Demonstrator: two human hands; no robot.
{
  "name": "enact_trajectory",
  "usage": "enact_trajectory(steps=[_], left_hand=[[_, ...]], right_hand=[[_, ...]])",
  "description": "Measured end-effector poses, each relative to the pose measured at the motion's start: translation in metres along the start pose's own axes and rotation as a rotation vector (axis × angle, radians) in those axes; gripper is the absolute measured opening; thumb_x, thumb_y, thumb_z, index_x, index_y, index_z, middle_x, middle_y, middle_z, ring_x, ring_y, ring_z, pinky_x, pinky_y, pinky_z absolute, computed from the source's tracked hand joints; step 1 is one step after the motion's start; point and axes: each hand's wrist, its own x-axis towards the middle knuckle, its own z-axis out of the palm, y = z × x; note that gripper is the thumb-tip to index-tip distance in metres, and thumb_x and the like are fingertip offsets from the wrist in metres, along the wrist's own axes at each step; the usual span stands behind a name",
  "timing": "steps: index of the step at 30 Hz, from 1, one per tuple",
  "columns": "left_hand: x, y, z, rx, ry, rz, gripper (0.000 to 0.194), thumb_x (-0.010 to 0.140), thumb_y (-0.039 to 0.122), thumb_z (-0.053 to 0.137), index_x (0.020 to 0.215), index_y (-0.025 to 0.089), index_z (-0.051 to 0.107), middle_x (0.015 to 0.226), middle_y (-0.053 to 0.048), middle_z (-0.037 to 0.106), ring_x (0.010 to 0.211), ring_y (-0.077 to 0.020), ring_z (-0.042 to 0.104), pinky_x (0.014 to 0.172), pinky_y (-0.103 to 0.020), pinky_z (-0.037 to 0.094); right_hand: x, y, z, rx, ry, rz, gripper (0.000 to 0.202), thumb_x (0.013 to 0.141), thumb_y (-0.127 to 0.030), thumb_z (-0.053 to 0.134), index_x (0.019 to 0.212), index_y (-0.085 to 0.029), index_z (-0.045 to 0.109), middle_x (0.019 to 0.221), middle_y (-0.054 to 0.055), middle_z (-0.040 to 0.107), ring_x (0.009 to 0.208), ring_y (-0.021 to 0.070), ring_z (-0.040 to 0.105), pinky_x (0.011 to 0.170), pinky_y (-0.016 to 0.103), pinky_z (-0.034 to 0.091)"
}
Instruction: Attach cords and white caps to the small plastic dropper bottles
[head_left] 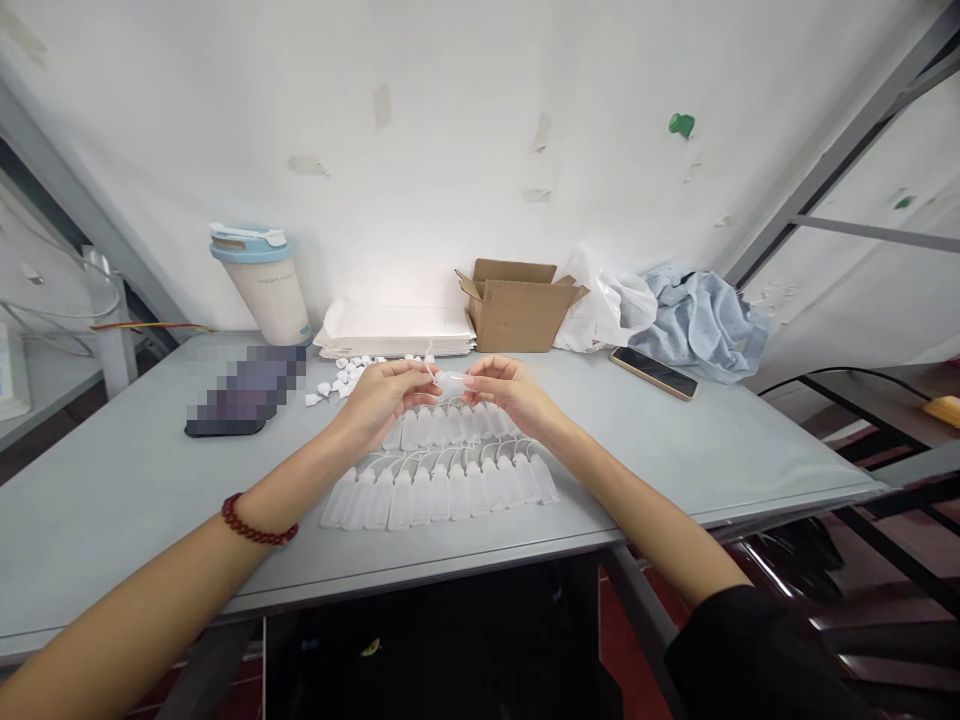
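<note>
Two bare hands meet over the middle of the grey table, with one small translucent bottle between them; the left hand has its thumb and fingers closed in a pinch on the bottle's left end, where a thin white stem points up; the right hand pinches the right end, its fingers likewise nearly closed; below them, similar bottles lie side by side in a near row and a far row, thin curved tubes at their far ends; small white caps lie loosely heaped just beyond the left hand; farther back, a stack of white sheets lies left of an open cardboard box; a white plastic bag and a crumpled blue cloth sit to its right, a phone in front of the cloth; on the far left stands a tumbler with a blue lid.
</note>
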Motion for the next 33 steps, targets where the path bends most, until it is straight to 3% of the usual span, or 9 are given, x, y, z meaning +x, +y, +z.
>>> enact_trajectory(steps=[9, 14, 19, 25, 33], left_hand=[[-0.006, 0.004, 0.007, 0.1, -0.024, 0.113, 0.028, 0.069, 0.042, 0.075, 0.076, 0.015, 0.075, 0.094, -0.009, 0.068, 0.081, -0.0196, 0.063, 0.071, -0.032, 0.053], [-0.006, 0.001, 0.009, 0.243, 0.052, 0.144, 0.025, 0.068, 0.042, 0.077, 0.082, 0.02, 0.077, 0.09, -0.004, 0.071, 0.074, -0.0166, 0.06, 0.07, -0.031, 0.053], [-0.004, 0.001, 0.007, 0.195, 0.08, 0.124, 0.029, 0.063, 0.041, 0.08, 0.083, 0.02, 0.077, 0.096, -0.005, 0.073, 0.07, -0.015, 0.06, 0.074, -0.033, 0.051], [-0.003, -0.001, 0.003, 0.041, 0.019, 0.074, 0.033, 0.058, 0.037, 0.085, 0.085, 0.02, 0.078, 0.093, -0.005, 0.073, 0.08, -0.0169, 0.061, 0.084, -0.034, 0.049], [-0.002, -0.002, 0.001, 0.063, -0.103, 0.139, 0.031, 0.064, 0.038, 0.083, 0.09, 0.022, 0.078, 0.08, -0.002, 0.071, 0.071, -0.0159, 0.061, 0.081, -0.036, 0.047]], right_hand=[[0.0, 0.001, 0.0, 0.03, 0.083, -0.022, 0.027, 0.064, -0.03, 0.082, 0.072, -0.018, 0.06, 0.065, -0.003, 0.063, 0.066, 0.0151, 0.068, 0.071, 0.032, 0.051], [0.0, -0.001, 0.002, 0.065, 0.077, -0.008, 0.028, 0.063, -0.03, 0.082, 0.07, -0.018, 0.058, 0.064, -0.004, 0.062, 0.067, 0.0156, 0.069, 0.073, 0.032, 0.051], [-0.003, 0.0, 0.005, 0.031, 0.027, -0.026, 0.03, 0.064, -0.031, 0.082, 0.068, -0.018, 0.055, 0.068, -0.003, 0.063, 0.072, 0.0162, 0.07, 0.074, 0.032, 0.052], [-0.006, 0.002, 0.006, -0.072, -0.071, -0.059, 0.028, 0.069, -0.033, 0.079, 0.072, -0.018, 0.056, 0.067, -0.001, 0.067, 0.074, 0.0176, 0.071, 0.07, 0.03, 0.052], [-0.011, -0.001, 0.011, -0.085, -0.148, -0.036, 0.031, 0.071, -0.035, 0.079, 0.071, -0.018, 0.052, 0.073, 0.002, 0.072, 0.077, 0.0194, 0.072, 0.069, 0.031, 0.054]])
